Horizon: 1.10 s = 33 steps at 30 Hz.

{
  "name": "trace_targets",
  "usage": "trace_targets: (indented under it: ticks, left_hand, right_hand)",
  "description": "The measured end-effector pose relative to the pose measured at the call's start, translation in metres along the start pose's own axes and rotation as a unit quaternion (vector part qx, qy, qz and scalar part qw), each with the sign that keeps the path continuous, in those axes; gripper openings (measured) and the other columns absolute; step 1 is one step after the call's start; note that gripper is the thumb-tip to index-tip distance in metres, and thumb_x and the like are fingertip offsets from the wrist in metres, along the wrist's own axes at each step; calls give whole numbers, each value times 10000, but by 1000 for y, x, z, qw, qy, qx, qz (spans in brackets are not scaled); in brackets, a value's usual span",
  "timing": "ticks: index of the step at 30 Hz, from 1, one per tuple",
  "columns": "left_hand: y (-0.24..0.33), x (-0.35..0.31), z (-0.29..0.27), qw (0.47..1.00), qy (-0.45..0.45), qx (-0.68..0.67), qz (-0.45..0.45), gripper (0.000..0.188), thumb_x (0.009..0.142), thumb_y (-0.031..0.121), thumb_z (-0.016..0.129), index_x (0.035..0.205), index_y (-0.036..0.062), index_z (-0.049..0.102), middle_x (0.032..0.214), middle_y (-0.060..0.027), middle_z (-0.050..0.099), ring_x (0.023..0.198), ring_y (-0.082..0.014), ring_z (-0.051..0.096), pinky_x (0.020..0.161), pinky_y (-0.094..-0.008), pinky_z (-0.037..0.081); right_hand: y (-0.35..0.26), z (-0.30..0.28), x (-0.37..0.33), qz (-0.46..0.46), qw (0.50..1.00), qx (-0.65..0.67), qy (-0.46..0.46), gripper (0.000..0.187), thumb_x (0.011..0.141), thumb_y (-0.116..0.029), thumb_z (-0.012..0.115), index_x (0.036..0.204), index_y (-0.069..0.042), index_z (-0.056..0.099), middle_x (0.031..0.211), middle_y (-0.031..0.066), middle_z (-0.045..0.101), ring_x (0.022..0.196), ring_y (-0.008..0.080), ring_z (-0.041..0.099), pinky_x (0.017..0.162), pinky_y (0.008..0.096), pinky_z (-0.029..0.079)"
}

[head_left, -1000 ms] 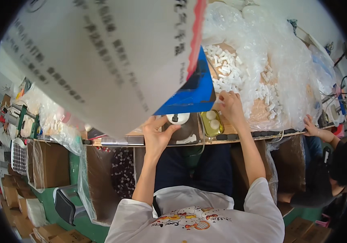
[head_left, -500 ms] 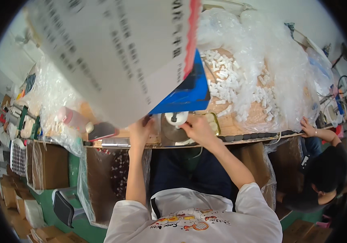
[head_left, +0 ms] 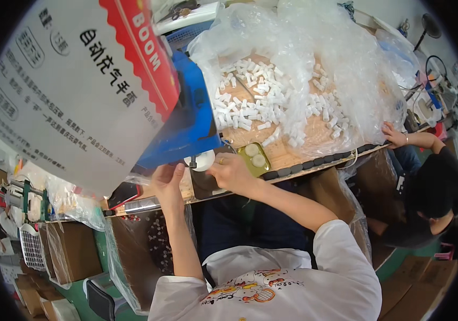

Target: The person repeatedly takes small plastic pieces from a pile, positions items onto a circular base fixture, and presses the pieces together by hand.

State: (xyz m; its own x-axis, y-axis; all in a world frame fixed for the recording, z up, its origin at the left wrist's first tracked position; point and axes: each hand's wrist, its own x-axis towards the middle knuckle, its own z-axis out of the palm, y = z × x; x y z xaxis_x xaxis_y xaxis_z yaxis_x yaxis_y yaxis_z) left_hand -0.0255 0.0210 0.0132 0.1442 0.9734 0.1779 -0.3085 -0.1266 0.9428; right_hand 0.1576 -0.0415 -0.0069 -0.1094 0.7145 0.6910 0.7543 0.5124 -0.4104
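Note:
A white round disc (head_left: 204,161) sits at the lower edge of a blue machine (head_left: 190,125), between my two hands. Just left of it is my left hand (head_left: 168,184), its fingers bent and partly hidden under the machine's edge, the thumb pointing up toward the disc. My right hand (head_left: 233,172) is closed at the disc's right side, fingers curled in, with a ring on one finger. Whatever small thing either hand may pinch is hidden. A large white printed sheet (head_left: 74,101) with a red wavy-edged band covers the upper left, in front of the machine.
Many short white plastic pieces (head_left: 258,93) lie on the wooden table, partly under clear plastic film (head_left: 341,69). A yellow-green tin (head_left: 254,159) holds pale round pieces. A dark phone-like object (head_left: 124,195) lies at left. Cardboard boxes (head_left: 132,251) stand below. Another person (head_left: 426,198) sits at right.
The whole view has swung and tilted, so the sheet, machine and table appear further left. My hands stay by the white disc; the left thumb now shows more plainly.

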Motion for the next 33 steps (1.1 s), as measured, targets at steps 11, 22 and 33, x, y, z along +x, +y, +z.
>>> trace_targets:
  ticks: [11,22,33]
  left_hand:
    - [-14,-19,32,917,-129,350,142,264,755,38,818,1004,-11,743,905,-163,736,804,-338,708,711,-368,527]
    - [-36,-28,33,844,-8,454,284,280,675,139,890,710,52,626,635,-67,545,592,-271,517,568,-410,394]
    - [-12,-16,27,878,-109,436,168,220,721,159,857,793,8,714,617,-91,576,545,-256,546,526,-378,419]
  right_hand:
    - [136,-166,-99,308,922,-188,142,107,827,-16,674,933,-17,688,848,133,682,758,251,663,684,355,512]
    - [132,-160,-80,358,930,-84,-8,276,807,-54,727,1042,-16,587,801,149,669,738,313,664,686,391,514]
    - [110,-182,-99,396,896,-129,153,169,834,18,676,994,-22,708,809,123,682,747,198,657,702,322,500]
